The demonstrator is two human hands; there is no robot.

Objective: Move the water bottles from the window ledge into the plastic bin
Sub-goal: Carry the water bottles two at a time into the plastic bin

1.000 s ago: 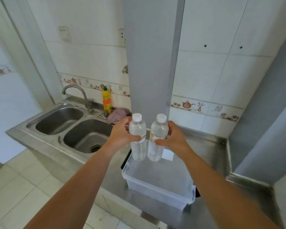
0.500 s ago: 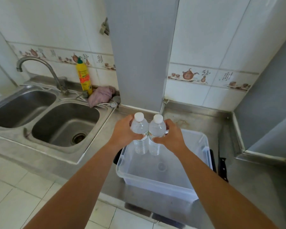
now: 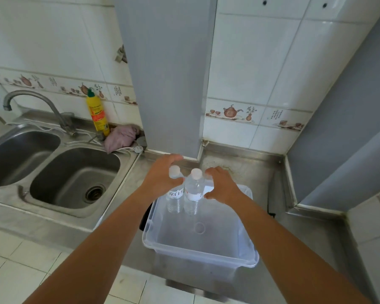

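A steel kitchen counter point(image 3: 250, 163) carries the clear plastic bin point(image 3: 198, 255), nearest the viewer. Just beyond its near rim, two water bottles stand upright and touching inside the far end. The left hand point(image 3: 160, 178) is wrapped around the left bottle point(image 3: 175, 197); the right hand point(image 3: 223, 186) looks spread open beside the right bottle point(image 3: 193, 194), barely touching if at all. This looks like the placing step. Next, probably: let go, lift clear without tipping either. Past the hands stands the grey pillar point(image 3: 167, 73).
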